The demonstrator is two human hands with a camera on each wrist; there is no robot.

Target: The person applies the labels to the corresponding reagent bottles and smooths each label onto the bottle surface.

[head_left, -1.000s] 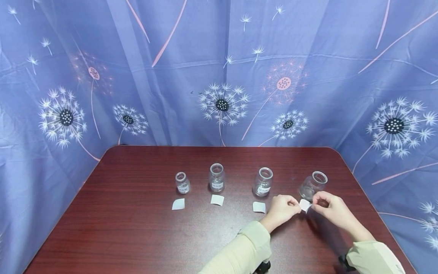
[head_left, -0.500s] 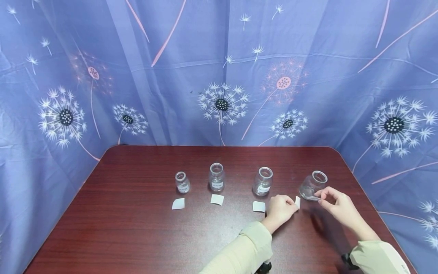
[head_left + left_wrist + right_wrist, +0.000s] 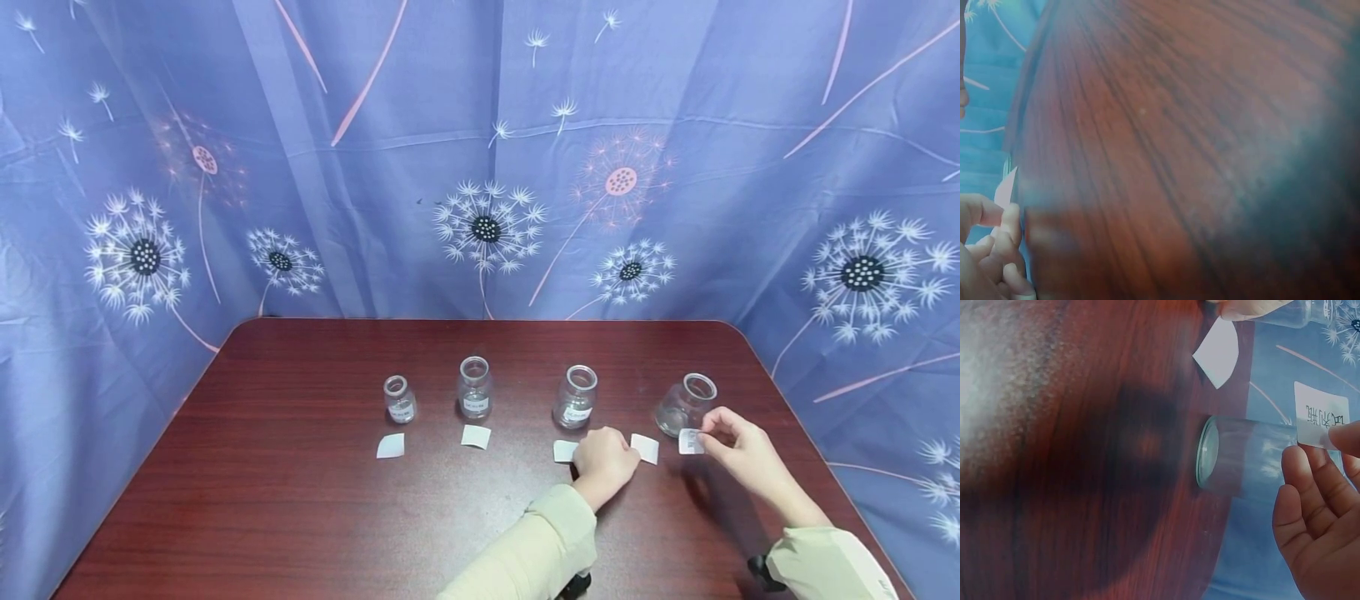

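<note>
My right hand (image 3: 738, 454) pinches a small white label (image 3: 691, 442) by one edge, just in front of the rightmost glass jar (image 3: 684, 407). In the right wrist view dark printed characters show on the label (image 3: 1320, 412), and the jar (image 3: 1235, 450) stands behind it with no label visible. My left hand (image 3: 604, 461) pinches a white paper piece (image 3: 644, 449) to the left of the label. That paper (image 3: 1006, 189) sticks out from thumb and finger in the left wrist view. Its face looks blank in the right wrist view.
Three labelled glass jars stand in a row to the left: a large one (image 3: 576, 398), a medium one (image 3: 476, 389) and a small one (image 3: 400, 400). White paper squares (image 3: 476, 437) lie in front of them. A patterned blue curtain (image 3: 375, 208) surrounds the brown table (image 3: 300, 500).
The label has come apart from the paper piece. My right hand has moved slightly right with the label, my left hand slightly left with the paper. The jars have stayed in place.
</note>
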